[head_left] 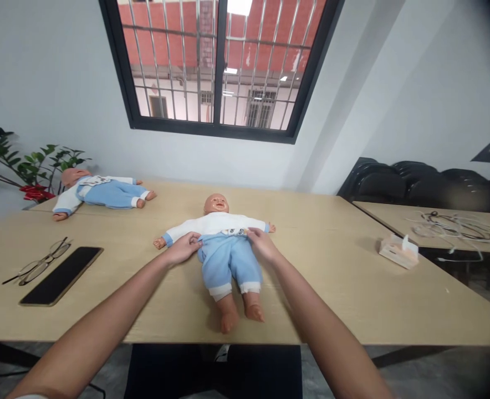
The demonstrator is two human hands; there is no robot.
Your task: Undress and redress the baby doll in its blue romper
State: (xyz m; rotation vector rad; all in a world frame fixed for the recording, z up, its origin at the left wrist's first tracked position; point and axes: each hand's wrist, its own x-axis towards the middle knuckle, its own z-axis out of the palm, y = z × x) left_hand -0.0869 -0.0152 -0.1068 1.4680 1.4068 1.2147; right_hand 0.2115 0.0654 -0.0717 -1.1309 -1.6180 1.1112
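Observation:
A baby doll (215, 205) lies on its back on the table, head toward the window and bare feet toward me. It wears a white top (212, 223) with blue cuffs and light blue trousers (230, 257) with white hems. At the waistband's left end, my left hand (182, 247) is closed, its fingers pinching the blue cloth. My right hand (262, 243) holds the opposite end of the waistband, fingers curled and partly hidden. Between both hands, a small dark print shows at the waist.
Another doll (107, 193) in similar clothes lies at the back left, near a potted plant (37, 166). Glasses (41, 261) and a black phone (62, 276) rest at the left. On the right are a tissue pack (398, 252) and, on an adjoining table, tangled cables (457, 226).

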